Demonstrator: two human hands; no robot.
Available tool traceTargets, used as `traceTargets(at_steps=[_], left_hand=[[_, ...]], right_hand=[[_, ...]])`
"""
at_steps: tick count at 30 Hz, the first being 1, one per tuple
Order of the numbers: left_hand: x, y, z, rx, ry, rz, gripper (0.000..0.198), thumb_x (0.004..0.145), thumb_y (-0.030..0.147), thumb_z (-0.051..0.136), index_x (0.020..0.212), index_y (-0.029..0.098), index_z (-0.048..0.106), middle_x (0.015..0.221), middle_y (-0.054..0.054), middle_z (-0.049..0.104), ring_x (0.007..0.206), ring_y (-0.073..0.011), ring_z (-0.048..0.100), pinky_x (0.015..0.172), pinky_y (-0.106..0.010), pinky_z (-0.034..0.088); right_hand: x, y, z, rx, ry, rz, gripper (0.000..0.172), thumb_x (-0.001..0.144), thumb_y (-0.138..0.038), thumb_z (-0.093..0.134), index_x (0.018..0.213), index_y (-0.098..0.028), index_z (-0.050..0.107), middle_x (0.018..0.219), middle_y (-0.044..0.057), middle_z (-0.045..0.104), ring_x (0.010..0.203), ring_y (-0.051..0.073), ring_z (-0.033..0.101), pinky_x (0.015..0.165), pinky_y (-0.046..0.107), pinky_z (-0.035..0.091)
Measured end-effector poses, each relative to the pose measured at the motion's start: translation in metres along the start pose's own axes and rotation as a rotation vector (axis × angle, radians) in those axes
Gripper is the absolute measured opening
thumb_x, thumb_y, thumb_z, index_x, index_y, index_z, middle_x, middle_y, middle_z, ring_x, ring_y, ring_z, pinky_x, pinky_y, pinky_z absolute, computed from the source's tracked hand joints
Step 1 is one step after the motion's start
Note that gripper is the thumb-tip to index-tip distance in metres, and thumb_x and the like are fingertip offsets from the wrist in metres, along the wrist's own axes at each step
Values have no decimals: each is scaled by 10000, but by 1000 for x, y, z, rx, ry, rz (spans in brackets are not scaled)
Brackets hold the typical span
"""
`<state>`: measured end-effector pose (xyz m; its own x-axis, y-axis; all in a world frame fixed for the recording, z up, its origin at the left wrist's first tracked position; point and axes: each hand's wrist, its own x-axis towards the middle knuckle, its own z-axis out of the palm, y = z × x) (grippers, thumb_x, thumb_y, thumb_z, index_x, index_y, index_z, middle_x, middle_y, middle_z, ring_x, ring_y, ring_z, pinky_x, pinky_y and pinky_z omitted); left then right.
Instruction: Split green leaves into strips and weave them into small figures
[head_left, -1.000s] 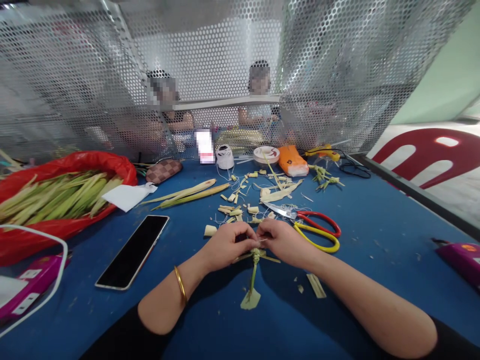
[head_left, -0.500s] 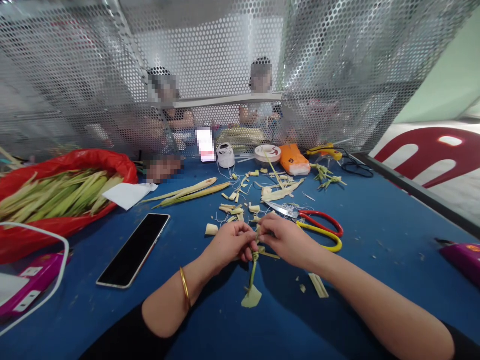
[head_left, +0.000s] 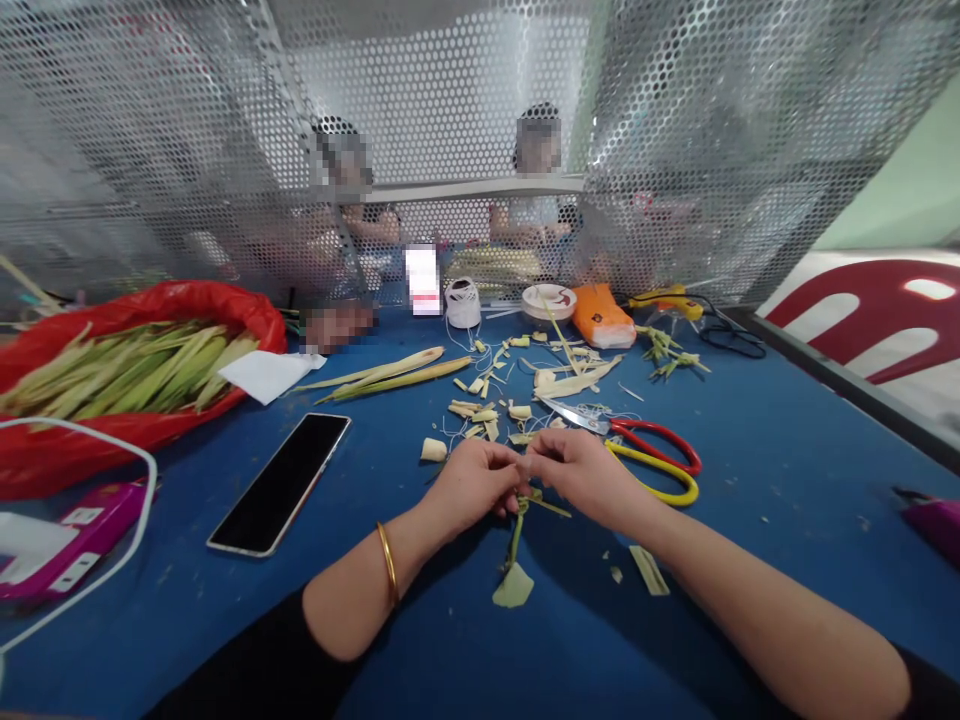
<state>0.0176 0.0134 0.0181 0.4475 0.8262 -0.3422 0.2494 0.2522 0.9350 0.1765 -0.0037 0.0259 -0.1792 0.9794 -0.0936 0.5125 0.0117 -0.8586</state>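
Note:
A small green piece of plant work [head_left: 516, 540], with a stem and a pale leaf at its lower end, hangs below my fingers. My left hand [head_left: 484, 480] is closed round its upper end. Close against it, my right hand [head_left: 571, 470] pinches at the same spot, on something too small to make out. Scissors [head_left: 652, 455] with one red and one yellow handle lie beside my right hand. Pale husk scraps [head_left: 484, 410] and white thread are scattered beyond both hands.
A black phone [head_left: 281, 485] lies at left, near a red bag [head_left: 150, 440] of husks. Further back are a thread spool [head_left: 463, 304], a round container [head_left: 548, 302] and an orange packet [head_left: 602, 316]. People sit behind the perforated screen [head_left: 450, 90].
The whole view has shifted, so things sit slightly further right in it. My fingertips have moved slightly and remain close together at the plant piece.

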Motion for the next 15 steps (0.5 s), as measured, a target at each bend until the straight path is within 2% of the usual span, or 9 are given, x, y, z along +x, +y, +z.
traceTargets(at_steps=[5,11,13,15], left_hand=[[-2,6,-2,34,-45,-8,138,753,124,548,662,123,652,593,5,627,464,-60,537,440,-164,403],[-3,6,0,56,-16,3,96,733,153,589,690,130,671,570,23,599,451,-55,511,441,-166,385],[-2,3,1,48,12,12,108,738,158,578,670,133,659,559,26,591,437,-50,493,428,-162,364],[-1,0,0,34,19,19,125,755,197,581,692,132,667,573,19,600,438,-51,488,423,-163,358]], right_hand=[[6,10,8,237,59,45,221,753,-334,602,594,-202,525,550,-27,537,500,104,442,479,245,354],[7,4,6,372,26,69,195,730,-342,641,628,-184,590,552,-12,583,481,99,488,475,236,391],[6,2,-1,367,55,26,196,767,-367,602,764,-177,649,658,14,646,510,109,528,497,245,414],[5,2,-11,262,150,-48,260,815,-367,546,958,-188,669,817,44,689,581,132,583,554,267,451]])
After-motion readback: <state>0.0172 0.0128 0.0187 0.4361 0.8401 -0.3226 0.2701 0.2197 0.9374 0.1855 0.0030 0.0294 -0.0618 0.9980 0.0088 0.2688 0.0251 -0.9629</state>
